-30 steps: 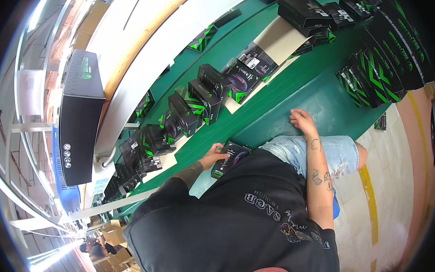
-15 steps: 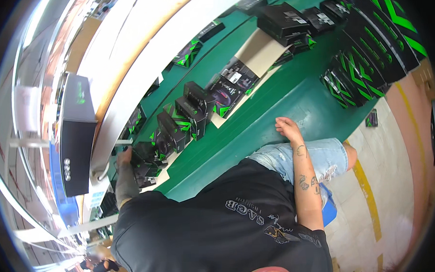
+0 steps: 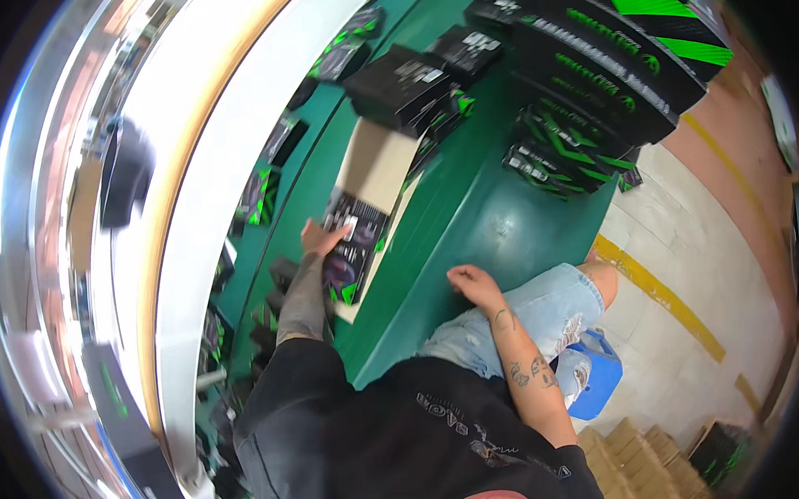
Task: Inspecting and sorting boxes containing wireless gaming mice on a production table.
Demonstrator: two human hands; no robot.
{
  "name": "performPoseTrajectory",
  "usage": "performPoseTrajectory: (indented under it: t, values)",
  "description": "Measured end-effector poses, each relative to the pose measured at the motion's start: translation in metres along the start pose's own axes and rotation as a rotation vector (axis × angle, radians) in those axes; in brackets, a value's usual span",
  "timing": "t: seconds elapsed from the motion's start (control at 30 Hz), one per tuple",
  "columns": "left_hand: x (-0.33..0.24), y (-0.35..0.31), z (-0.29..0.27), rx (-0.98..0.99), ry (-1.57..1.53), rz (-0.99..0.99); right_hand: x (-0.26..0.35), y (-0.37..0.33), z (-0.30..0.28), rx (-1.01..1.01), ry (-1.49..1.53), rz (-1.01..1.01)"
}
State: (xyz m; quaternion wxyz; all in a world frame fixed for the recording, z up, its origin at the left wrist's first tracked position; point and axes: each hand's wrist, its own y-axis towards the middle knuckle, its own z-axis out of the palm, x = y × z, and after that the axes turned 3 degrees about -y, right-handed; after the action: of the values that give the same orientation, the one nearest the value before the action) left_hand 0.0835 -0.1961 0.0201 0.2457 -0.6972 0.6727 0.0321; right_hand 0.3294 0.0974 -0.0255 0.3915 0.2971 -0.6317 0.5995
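Note:
My left hand (image 3: pixel 322 238) reaches across the green workbench to two flat black boxes with green corners. Its fingers are apart, and one fingertip lies on the farther box (image 3: pixel 361 221); the nearer box (image 3: pixel 341 273) is beside my wrist. Both boxes lie on a cream cardboard strip (image 3: pixel 380 158). Over the bench's front edge, above my lap, hovers my right hand (image 3: pixel 477 286). Its fingers are loosely bent, not closed, and hold nothing.
Large black-and-green cartons (image 3: pixel 596 75) stand stacked at the right end of the green bench (image 3: pixel 504 219). Beyond the strip lies a bigger black box (image 3: pixel 400 84). A white shelf edge (image 3: pixel 227 106) runs along the left. A blue stool (image 3: pixel 598 379) is beneath me.
My left hand has left the dark boxes at the far left and come over to the flat boxes on the strip. The view has turned; my right hand still hovers above my lap.

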Motion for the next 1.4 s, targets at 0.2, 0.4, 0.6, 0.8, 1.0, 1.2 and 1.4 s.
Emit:
performPoseTrajectory:
  t: [0.2,0.4,0.6,0.8,1.0,1.2,1.4]
  values:
    - [-0.016,0.006,-0.023,0.306,0.194,0.101,0.031,0.021,0.032,0.225,-0.211,0.094]
    - [-0.007,0.007,0.019,0.265,0.122,0.464,0.056,0.071,0.104,0.226,0.097,0.336]
    - [-0.022,-0.023,0.020,0.122,-0.535,0.089,0.071,0.083,0.112,0.418,0.521,0.192]
    - [0.014,0.041,0.070,-0.218,-1.123,-0.036,0.122,0.116,0.087,0.349,0.402,-0.111]
    - [0.002,0.033,0.071,-0.234,-1.360,-0.145,0.015,0.049,-0.036,-0.141,0.406,0.022]
    - [-0.037,-0.015,0.113,-0.408,-1.418,-0.179,0.045,0.022,-0.066,-0.359,0.506,0.125]
    - [-0.107,0.015,0.138,-0.265,-1.624,-0.054,0.004,0.026,-0.064,-0.208,-0.023,0.087]
